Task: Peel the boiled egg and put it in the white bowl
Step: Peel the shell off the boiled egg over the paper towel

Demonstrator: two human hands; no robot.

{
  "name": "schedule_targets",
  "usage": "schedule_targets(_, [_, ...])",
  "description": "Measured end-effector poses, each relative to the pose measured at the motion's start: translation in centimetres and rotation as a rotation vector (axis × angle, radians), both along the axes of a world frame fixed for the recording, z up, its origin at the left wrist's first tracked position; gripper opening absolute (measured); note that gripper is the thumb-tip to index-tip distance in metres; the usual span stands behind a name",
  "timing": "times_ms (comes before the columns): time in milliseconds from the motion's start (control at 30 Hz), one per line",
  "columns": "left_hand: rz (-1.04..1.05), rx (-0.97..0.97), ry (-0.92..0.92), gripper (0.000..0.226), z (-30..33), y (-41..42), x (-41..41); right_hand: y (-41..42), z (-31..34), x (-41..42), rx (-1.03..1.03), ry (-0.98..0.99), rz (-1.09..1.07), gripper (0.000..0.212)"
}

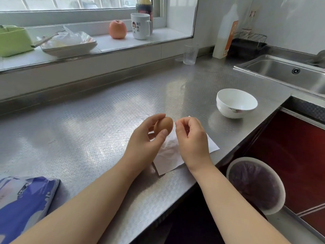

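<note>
Fingertips of the left hand (149,136) curl around a brown egg (164,126), thumb on the near side and the other fingers wrapped over the far side, so the egg is clamped between them and held just above a white paper napkin (168,152) spread on the steel counter (79,129). The egg's long axis stands roughly upright, tilted a little away from the person, and its shell looks whole, with no bare white showing. The right hand (190,138) hovers just beside the egg on its right, fingers loosely curled with thumb and forefinger tips drawn close together; they hold nothing that can be made out, and they do not appear to touch the shell. The exposed right flank of the egg faces those fingertips directly, so the right hand is the one placed to start picking at the shell while the left steadies it.

Farther out, the white bowl (236,103) sits upright on the counter, beyond and to the right of both hands, well apart from the egg and nearer the right hand. A sink (290,74) lies behind it. A lined waste bin (255,184) stands below the counter edge on the right.
</note>
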State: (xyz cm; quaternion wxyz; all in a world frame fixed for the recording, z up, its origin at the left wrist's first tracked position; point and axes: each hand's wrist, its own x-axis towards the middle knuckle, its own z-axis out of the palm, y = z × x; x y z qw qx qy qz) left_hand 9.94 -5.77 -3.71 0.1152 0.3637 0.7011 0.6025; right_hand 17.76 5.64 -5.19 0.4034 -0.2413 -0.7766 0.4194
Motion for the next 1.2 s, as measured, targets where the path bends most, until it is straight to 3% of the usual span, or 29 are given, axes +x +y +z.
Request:
schedule_targets(233, [0.018, 0.035, -0.088, 0.038, -0.14, -0.02, -0.47, 0.11, 0.12, 0.35, -0.106, -0.021, -0.023, 0.011])
schedule_targets(433, [0.034, 0.017, -0.069, 0.043, -0.56, 0.24, -0.81, -0.09, -0.09, 0.17, 0.111, -0.051, -0.009, 0.016])
schedule_targets(767, [0.005, 0.022, 0.078, 0.043, -0.41, 0.79, -0.24, 0.19, 0.26, 0.20, -0.126, 0.056, 0.063, 0.012])
schedule_targets(1200, [-0.027, -0.014, 0.157, 0.044, -0.76, 0.87, -0.52, 0.24, -0.40, 0.14, 0.153, 0.032, -0.037, 0.018])
